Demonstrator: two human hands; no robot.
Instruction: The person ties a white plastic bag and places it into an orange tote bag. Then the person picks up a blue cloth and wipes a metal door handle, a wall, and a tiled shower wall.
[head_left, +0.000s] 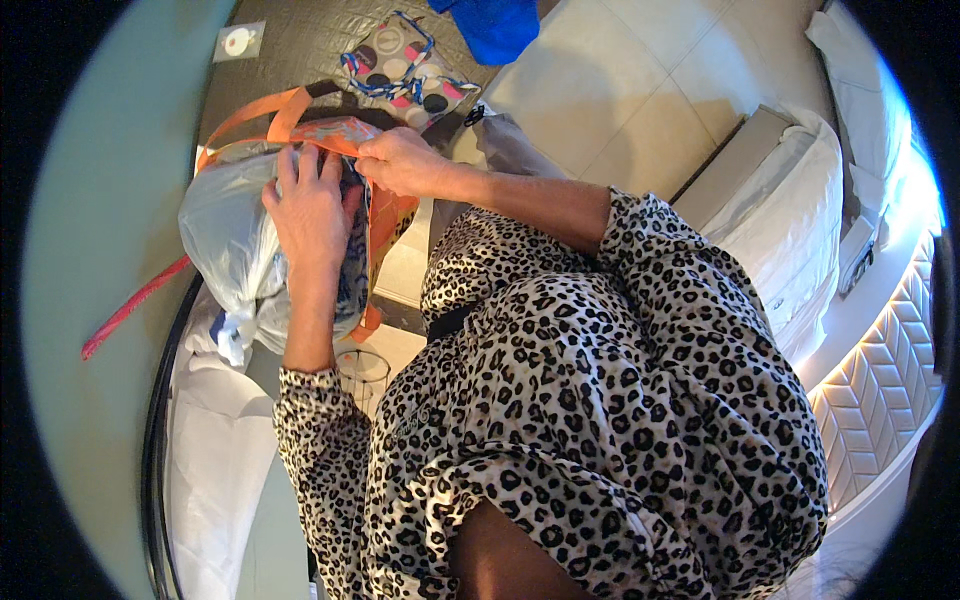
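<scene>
An orange shopping bag (388, 225) with orange strap handles stands before me, its mouth spread. Inside it, and bulging over its left side, is a filled, translucent plastic bag (225, 217) with a knotted end (238, 334). My left hand (309, 199) lies on the plastic bag near the orange rim, fingers apart and thumb towards the bag's mouth. My right hand (401, 161) pinches the orange bag's upper edge between thumb and fingers. Dark patterned fabric (352, 255) shows inside the bag, partly hidden by my left hand and wrist.
Beyond the bag lie a polka-dot pouch (405, 67) with a blue-and-white braided cord and a blue cloth (499, 30). A pink strip (135, 307) sticks out at left. A wire rack (364, 375) stands below the bag. White-covered furniture (795, 225) is at right.
</scene>
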